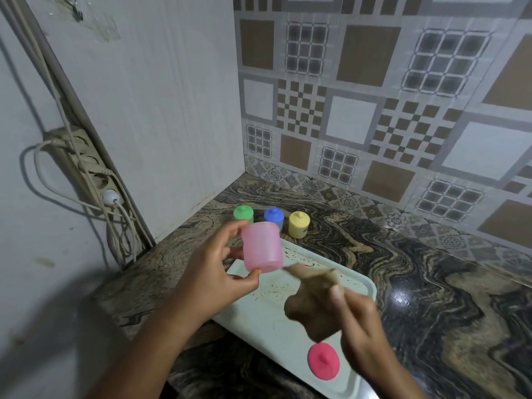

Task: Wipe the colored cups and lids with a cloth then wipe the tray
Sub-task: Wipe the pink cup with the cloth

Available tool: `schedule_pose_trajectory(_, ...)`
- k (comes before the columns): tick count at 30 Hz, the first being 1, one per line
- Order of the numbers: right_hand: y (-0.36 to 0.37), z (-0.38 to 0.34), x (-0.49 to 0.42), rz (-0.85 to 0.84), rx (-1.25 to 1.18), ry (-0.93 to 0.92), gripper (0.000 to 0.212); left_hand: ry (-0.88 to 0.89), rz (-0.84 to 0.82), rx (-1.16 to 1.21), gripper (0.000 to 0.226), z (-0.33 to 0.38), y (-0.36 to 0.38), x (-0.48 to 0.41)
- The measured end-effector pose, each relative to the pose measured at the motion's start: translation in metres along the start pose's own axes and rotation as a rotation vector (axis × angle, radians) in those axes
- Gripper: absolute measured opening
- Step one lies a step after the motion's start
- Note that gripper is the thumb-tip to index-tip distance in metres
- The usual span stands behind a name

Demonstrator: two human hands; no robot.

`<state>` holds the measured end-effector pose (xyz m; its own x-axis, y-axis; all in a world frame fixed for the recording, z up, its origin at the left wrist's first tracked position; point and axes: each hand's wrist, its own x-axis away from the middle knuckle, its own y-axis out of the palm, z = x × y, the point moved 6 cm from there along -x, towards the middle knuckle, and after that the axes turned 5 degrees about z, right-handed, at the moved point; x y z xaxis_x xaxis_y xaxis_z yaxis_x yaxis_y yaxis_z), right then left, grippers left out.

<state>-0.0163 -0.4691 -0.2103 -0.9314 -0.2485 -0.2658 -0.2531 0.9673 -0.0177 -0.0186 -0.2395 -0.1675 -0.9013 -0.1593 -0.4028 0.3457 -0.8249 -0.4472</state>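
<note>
Right hand (359,321): clenched round brown cloth (312,309); both motion-blurred, cloth tip just beside the cup's base. Judged mid-wipe.
Left hand (213,272): grasps pink cup (261,246) between thumb and fingers, upright above the tray, its right side left bare for the cloth.
Pink lid (323,361): off, lying on the tray's near corner, probably to be wiped separately.
Tray (259,321): speckled with dirt, not yet wiped.
Green cup (243,215), blue cup (274,216), yellow cup (298,224): lidded, in a row on countertop (431,283) just behind the tray, which keeps the tray free.
</note>
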Motion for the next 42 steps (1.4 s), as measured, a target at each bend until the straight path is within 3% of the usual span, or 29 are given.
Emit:
schedule_pose_trajectory(2, -0.013, -0.012, -0.013, 0.207, -0.041, -0.023, 0.045, -0.003, -0.011, 0.039, 0.082, -0.002, 0.006, 0.003)
schedule_pose_trajectory(4, -0.016, -0.026, -0.027, 0.287, -0.012, -0.074, 0.047, 0.031, -0.029, 0.036, 0.084, 0.000, 0.013, 0.006)
schedule_pose_trajectory(6, -0.005, -0.039, -0.039, 0.206, 0.047, -0.132, 0.041, 0.038, -0.047, 0.027, 0.087, 0.002, 0.023, 0.007)
schedule_pose_trajectory(8, 0.016, -0.041, -0.047, 0.062, 0.275, -0.202, 0.041, 0.045, -0.040, 0.024, 0.087, 0.004, 0.030, 0.006)
schedule_pose_trajectory(11, 0.036, -0.031, -0.050, -0.090, 0.467, -0.320, 0.044, 0.069, -0.027, -0.011, 0.074, 0.008, 0.037, 0.003)
schedule_pose_trajectory(17, 0.036, -0.022, -0.037, -0.146, 0.414, -0.336, 0.038, -0.078, 0.062, 0.094, 0.082, -0.006, 0.026, -0.005)
schedule_pose_trajectory(21, 0.031, -0.012, -0.014, -0.224, 0.400, -0.319, 0.038, -0.065, 0.073, 0.056, 0.083, -0.012, 0.017, -0.007)
schedule_pose_trajectory(24, 0.021, -0.003, -0.003, -0.269, 0.441, -0.265, 0.026, -0.007, 0.062, 0.041, 0.088, -0.015, 0.013, -0.009)
schedule_pose_trajectory(28, 0.000, 0.008, -0.001, -0.120, 0.170, 0.015, 0.046, 0.030, 0.038, -0.005, 0.096, -0.012, 0.014, -0.005)
schedule_pose_trajectory(30, -0.007, -0.003, -0.009, -0.023, 0.034, 0.006, 0.047, 0.020, 0.033, -0.015, 0.097, -0.008, 0.016, -0.001)
schedule_pose_trajectory(35, -0.016, -0.033, -0.035, 0.270, -0.037, -0.110, 0.040, 0.017, 0.006, -0.011, 0.079, -0.003, 0.020, 0.004)
schedule_pose_trajectory(39, -0.004, -0.041, -0.051, 0.230, 0.053, -0.184, 0.038, 0.018, -0.004, -0.071, 0.082, 0.003, 0.023, 0.003)
schedule_pose_trajectory(42, 0.019, -0.040, -0.055, 0.047, 0.309, -0.262, 0.042, 0.081, -0.010, -0.105, 0.079, 0.013, 0.025, 0.001)
